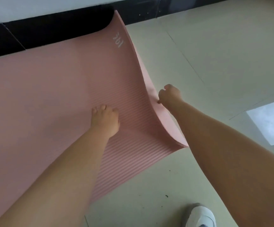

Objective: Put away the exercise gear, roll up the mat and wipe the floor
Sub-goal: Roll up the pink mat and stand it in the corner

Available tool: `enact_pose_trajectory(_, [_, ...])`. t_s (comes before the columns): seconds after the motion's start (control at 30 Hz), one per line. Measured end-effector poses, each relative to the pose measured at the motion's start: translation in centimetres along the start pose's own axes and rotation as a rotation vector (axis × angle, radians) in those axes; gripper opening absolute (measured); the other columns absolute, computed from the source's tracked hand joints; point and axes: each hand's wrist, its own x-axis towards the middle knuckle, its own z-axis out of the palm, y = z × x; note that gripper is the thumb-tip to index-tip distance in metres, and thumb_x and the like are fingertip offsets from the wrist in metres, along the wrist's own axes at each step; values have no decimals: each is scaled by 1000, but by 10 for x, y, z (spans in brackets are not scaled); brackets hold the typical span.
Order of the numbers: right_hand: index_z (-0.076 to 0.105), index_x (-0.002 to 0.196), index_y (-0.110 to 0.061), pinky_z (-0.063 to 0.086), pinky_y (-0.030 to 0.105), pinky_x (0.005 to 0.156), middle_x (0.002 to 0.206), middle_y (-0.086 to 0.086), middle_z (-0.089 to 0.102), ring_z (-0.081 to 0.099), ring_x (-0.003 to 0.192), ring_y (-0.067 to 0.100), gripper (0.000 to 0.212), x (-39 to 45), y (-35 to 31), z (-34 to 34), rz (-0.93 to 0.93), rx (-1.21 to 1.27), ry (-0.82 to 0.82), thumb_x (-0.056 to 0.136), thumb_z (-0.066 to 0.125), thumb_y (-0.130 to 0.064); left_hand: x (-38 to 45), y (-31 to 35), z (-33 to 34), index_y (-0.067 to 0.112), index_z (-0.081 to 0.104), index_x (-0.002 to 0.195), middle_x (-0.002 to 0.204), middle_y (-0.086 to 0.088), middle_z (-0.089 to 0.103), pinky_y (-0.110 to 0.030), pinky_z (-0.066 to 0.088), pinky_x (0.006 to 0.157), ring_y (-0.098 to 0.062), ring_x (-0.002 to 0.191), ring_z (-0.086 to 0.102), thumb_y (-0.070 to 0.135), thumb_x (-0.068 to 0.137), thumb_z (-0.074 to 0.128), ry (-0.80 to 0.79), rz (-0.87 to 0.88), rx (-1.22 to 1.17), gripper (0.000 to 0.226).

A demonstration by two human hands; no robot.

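The mat (51, 95) is cut off by the left edge of the view, so its full length cannot be seen; both forearms also cross it and hide part of its near edge. Both arms run out of the picture at the bottom. A white shoe (200, 215) shows only in part at the bottom edge. White marks printed near the mat's far right corner are turned away and hard to read.

The pink mat lies on the pale tiled floor (215, 54), its far edge against a black skirting (51, 30) at the foot of a white wall. Its long axis runs left to right across the view. Its right end is lifted off the floor and curls up and over toward the left, showing the thick edge and the ribbed surface.

The left hand (105, 119) rests on the ribbed surface near that raised end, fingers curled downward against it; whether they press or pinch the mat cannot be told. The right hand (169, 95) is clenched on the lifted end edge, holding it up off the floor.

A bright patch of light lies on the tiles at the right.
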Motion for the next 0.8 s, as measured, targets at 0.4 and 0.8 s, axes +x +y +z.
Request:
enact_pose_trajectory(0.4, [26, 144, -7, 38, 35, 101, 145, 12, 36, 39, 132, 31, 87, -12, 23, 25, 100, -29, -301, 79, 69, -43, -10, -21, -2, 10, 56, 127, 132, -10, 58, -29, 40, 99, -26, 123, 52, 20, 97, 48, 102, -221, -790, 33])
enact_pose_trajectory(0.8, [31, 136, -8, 35, 38, 100, 131, 12, 41, 39, 123, 31, 72, -66, 11, 69, -373, -547, -95, 84, 55, -52, 13, -6, 0, 9, 43, 140, 141, -5, 49, -42, 38, 110, -20, 128, 49, 29, 87, 61, -93, -411, -1705, 59])
